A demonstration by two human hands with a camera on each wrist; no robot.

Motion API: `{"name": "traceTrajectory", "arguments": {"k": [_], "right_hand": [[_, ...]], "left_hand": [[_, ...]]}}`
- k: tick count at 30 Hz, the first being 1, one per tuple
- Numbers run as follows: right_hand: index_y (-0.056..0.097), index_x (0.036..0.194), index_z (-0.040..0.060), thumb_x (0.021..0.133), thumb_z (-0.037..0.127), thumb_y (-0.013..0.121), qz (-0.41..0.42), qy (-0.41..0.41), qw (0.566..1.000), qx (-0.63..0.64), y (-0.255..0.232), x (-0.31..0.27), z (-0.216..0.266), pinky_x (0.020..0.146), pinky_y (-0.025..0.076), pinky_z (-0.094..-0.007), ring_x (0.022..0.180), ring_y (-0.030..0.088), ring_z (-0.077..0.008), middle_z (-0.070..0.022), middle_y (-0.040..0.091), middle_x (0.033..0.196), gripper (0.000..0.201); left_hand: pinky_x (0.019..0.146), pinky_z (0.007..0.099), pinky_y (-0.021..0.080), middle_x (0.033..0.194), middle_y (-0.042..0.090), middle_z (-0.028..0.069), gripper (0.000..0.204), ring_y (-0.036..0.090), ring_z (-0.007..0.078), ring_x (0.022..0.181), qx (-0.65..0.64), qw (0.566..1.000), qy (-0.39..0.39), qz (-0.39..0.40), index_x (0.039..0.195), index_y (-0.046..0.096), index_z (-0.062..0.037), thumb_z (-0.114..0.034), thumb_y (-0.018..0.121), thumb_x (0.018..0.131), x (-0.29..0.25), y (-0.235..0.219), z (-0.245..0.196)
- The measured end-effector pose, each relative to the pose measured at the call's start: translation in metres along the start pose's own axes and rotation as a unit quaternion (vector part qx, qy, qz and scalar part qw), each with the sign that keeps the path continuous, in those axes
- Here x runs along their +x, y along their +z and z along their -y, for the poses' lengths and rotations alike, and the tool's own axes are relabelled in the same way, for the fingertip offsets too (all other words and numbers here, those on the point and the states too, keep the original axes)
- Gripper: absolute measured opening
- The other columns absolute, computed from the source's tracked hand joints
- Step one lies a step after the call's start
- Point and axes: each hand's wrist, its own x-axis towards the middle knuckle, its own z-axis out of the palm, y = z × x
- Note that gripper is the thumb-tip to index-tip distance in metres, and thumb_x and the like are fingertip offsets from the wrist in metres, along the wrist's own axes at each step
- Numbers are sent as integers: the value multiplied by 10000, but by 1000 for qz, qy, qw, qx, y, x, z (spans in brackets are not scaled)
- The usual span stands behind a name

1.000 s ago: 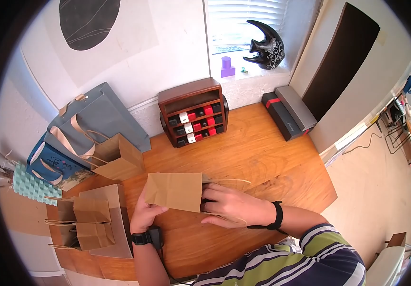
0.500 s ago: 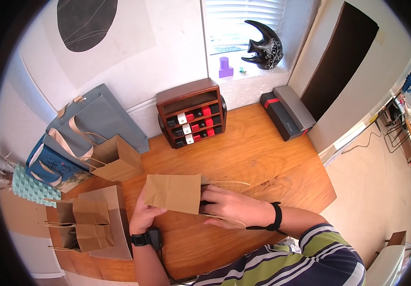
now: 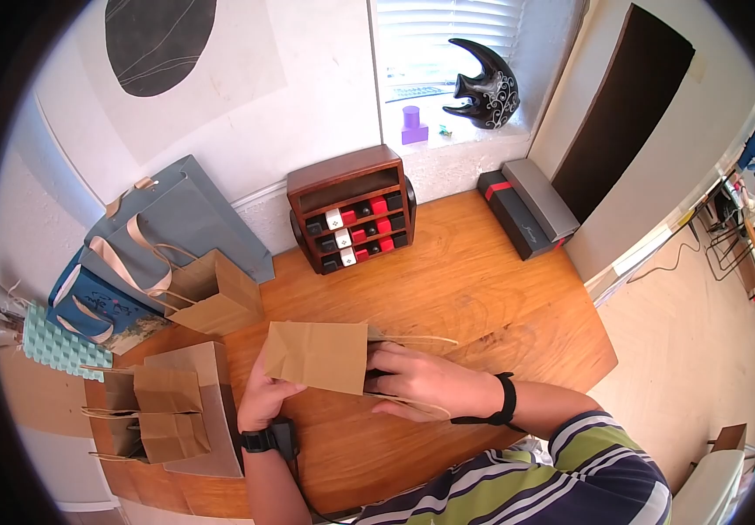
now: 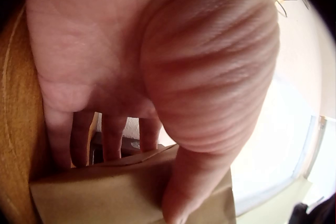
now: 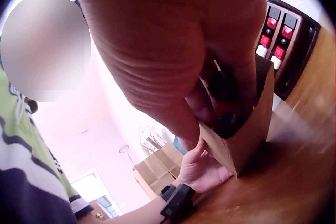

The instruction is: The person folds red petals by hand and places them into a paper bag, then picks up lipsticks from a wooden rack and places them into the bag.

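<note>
A brown kraft paper bag [image 3: 316, 354] lies on its side over the near part of the wooden table, its mouth facing right. My left hand [image 3: 261, 389] grips its bottom end; in the left wrist view the thumb [image 4: 191, 182] presses one face and the fingers go behind. Into the bag's mouth reaches my right hand [image 3: 425, 381], between the two twisted paper handles. Dark, shiny things [image 5: 228, 124] show beside its fingers inside the bag in the right wrist view. Its fingertips are hidden there, so I cannot tell whether they hold anything.
Two small kraft bags [image 3: 170, 411] rest on a flat box [image 3: 220, 385] at the left. Behind stand another kraft bag [image 3: 235, 293], a grey bag [image 3: 193, 197] and a blue bag [image 3: 101, 297]. A wooden rack [image 3: 347, 179] holds red, black and white pieces. Dark boxes [image 3: 517, 214] lie at the back right.
The head view has shifted slightly. Both hands and the bag keep nearly the same pose, the right hand's fingers staying inside the bag's mouth.
</note>
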Motion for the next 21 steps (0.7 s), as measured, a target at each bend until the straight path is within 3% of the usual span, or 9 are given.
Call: {"name": "traceTrajectory", "arguments": {"k": [21], "right_hand": [[704, 1160, -44, 888, 118, 769, -13, 13, 1000, 23, 8, -3, 0, 1046, 504, -443, 1204, 582, -376, -187, 579, 1247, 323]], "left_hand": [[1157, 362, 407, 1492, 564, 62, 962, 535, 194, 1377, 2, 1000, 10, 1, 1594, 373, -7, 16, 844, 756, 1, 0, 1]]}}
